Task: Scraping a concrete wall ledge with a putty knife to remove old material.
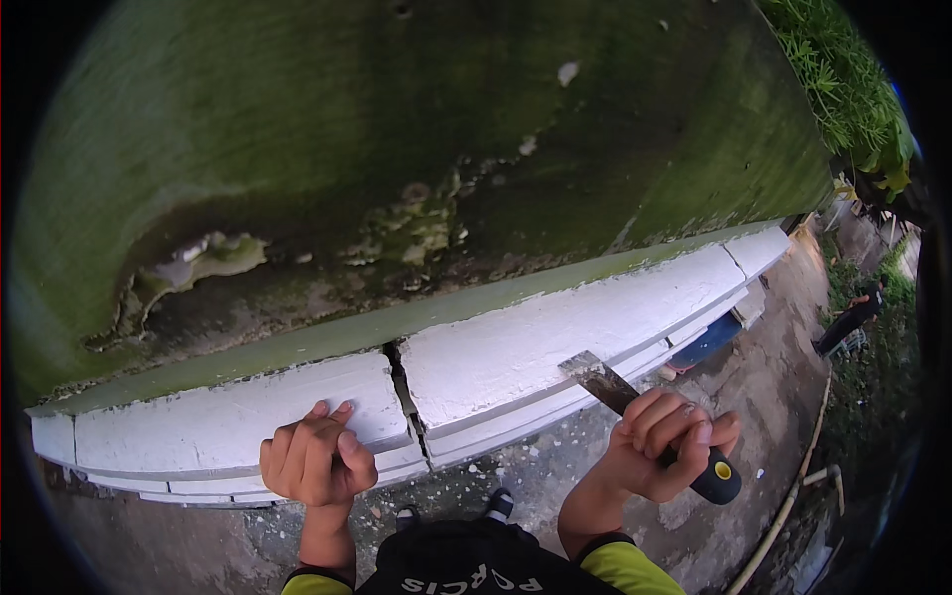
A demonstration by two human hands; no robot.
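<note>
My right hand [666,446] is closed around the black handle of a scraper [601,381]. Its flat, stained metal blade points up and left, its tip at the front part of a white-painted ledge [550,335]. My left hand [320,454] is at the ledge's front edge, left of a dark vertical gap, its fingers curled and no tool seen in it; whether it touches the ledge is unclear. Behind the ledge stands a wall [335,111] with a green, mossy surface and peeling patches.
Below is a stained concrete floor [669,520] with white specks. A blue container [706,343] stands under the ledge's right part. A pale pipe [788,483] lies at the right. Another person [851,320] is at the far right, near green plants [833,82].
</note>
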